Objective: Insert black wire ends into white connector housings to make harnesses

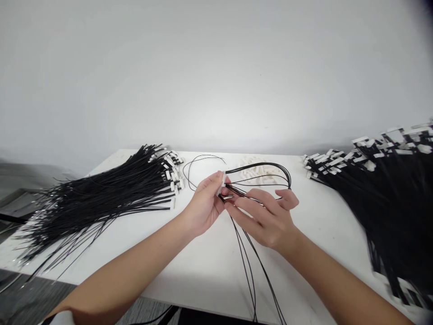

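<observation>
My left hand pinches a small white connector housing between thumb and fingers near the middle of the view. Several thin black wires leave the connector, loop out to the right and come back toward my right hand. My right hand is curled around some of these wires just right of the connector, its fingertips close to the housing. Loose wire ends hang from the hands past the table's front edge. Exactly which wire the right fingertips pinch is hidden.
At left on the white table lies a bundle of black wires with white connectors. A larger pile of connector-ended black wires is at right. Loose white connectors lie behind my hands, beside a thin curled wire. A wall stands behind.
</observation>
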`<state>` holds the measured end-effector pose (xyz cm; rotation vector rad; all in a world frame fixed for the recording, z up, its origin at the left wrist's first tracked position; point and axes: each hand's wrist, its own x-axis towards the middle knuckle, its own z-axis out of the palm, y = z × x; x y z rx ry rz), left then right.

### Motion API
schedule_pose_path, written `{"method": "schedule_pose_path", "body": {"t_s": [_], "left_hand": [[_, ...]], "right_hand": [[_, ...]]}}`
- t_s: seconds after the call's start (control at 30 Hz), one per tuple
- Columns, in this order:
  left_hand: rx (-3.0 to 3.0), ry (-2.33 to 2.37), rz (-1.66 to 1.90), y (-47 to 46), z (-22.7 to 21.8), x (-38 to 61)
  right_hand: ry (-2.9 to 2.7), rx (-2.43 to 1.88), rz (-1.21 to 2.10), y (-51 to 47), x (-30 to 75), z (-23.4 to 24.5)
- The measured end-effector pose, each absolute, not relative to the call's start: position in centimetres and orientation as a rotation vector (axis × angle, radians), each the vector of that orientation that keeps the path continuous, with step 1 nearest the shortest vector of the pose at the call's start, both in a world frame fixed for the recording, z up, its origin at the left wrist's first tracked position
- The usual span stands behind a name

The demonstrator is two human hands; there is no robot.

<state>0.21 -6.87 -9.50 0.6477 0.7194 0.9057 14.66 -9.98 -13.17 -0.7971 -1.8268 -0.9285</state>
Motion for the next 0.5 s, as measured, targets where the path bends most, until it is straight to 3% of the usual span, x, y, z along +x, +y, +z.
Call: {"method": "schedule_pose_path", "body": {"t_s": [0.5], "left_hand": [[0.679,0.664,0.931,-6.91,-9.30,0.34]], "right_hand": [[-1.775,-0.845,-0.857,-9.76,14.97,-12.90]]}}
